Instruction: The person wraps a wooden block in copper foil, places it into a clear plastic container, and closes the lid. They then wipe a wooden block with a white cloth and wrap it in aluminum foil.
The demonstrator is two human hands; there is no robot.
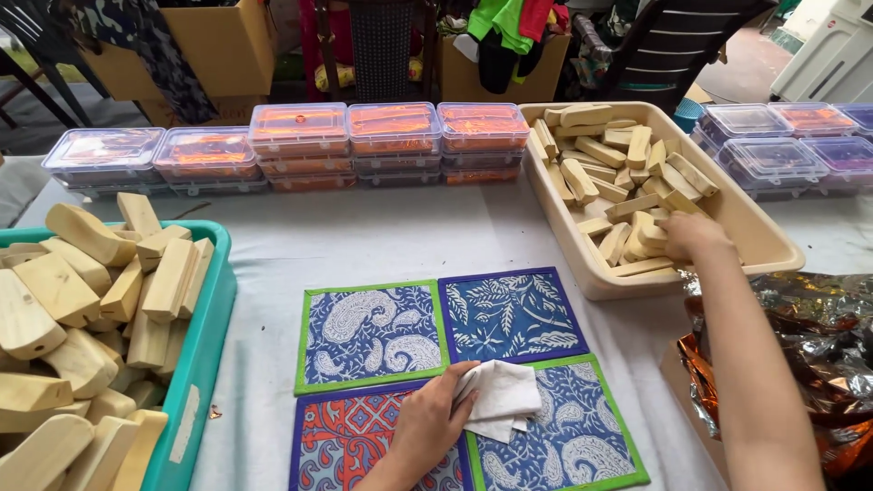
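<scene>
Left hand [427,427] fingers clamped on white cloth [502,398]; right hand [693,235] fingers among wooden blocks [627,164], grip unclear.

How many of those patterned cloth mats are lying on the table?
4, in a square: green-edged mat back left, purple-edged mat back right, red-patterned mat front left, and green-edged front-right mat, both partly under the left hand.

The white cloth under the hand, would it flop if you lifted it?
Probably yes. The white cloth lies crumpled with soft folds under the left hand, so it likely droops when lifted. It looks thin, so it is probably very light. Pushed across the patterned mats, it would likely bunch up rather than slide flat.
</scene>
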